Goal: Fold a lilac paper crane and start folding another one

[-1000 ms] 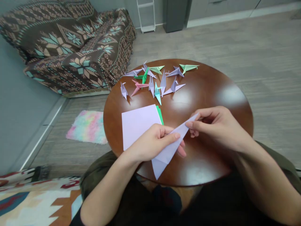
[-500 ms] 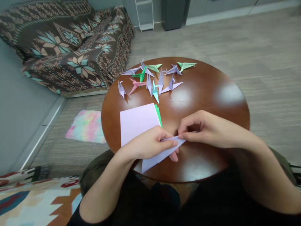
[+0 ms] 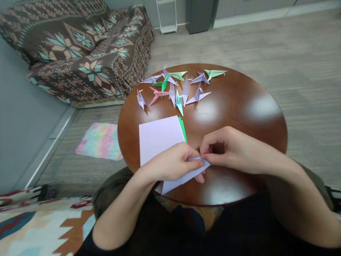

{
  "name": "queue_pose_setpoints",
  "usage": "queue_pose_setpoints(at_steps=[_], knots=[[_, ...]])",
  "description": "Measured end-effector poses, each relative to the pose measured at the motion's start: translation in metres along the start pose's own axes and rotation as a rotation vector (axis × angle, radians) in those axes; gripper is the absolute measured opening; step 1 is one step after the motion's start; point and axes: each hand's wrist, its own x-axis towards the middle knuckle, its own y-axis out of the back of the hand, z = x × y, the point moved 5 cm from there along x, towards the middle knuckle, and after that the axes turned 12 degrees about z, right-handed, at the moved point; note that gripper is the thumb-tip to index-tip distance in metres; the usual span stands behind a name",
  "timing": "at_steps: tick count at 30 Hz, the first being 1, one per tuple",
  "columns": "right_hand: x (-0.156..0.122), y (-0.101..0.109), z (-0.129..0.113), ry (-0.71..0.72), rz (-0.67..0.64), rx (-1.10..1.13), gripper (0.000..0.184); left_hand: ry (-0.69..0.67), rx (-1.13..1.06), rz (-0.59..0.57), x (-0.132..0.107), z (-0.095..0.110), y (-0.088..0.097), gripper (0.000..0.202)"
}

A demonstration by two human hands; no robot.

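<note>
Pinching a folded lilac paper triangle (image 3: 183, 180) over a round dark-wood table (image 3: 239, 103), you grasp it with your left hand (image 3: 170, 165) and right hand (image 3: 229, 149); its long axis slants up-right, tip apparently nearer the right.

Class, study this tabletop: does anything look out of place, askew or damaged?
One small thing: a green sheet pokes out from under the lilac paper stack on the round wooden table, so the pile looks uneven. The folded paper cranes look undamaged.

Passage runs right of the paper stack (image 3: 160, 140), with origami cranes (image 3: 185, 91) blocking beyond.
</note>
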Motion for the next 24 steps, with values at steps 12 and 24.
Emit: queue_pose_setpoints(at_steps=[12,24], knots=[[0.0017,-0.003,0.0004,-0.007,0.032,-0.042,0.012,-0.002,0.058,0.071,-0.002,0.0014,0.0042,0.043],[0.0005,-0.0041,-0.0028,-0.012,0.072,-0.068,0.013,0.01,0.032,0.076,-0.0017,0.0002,0.0031,0.041]])
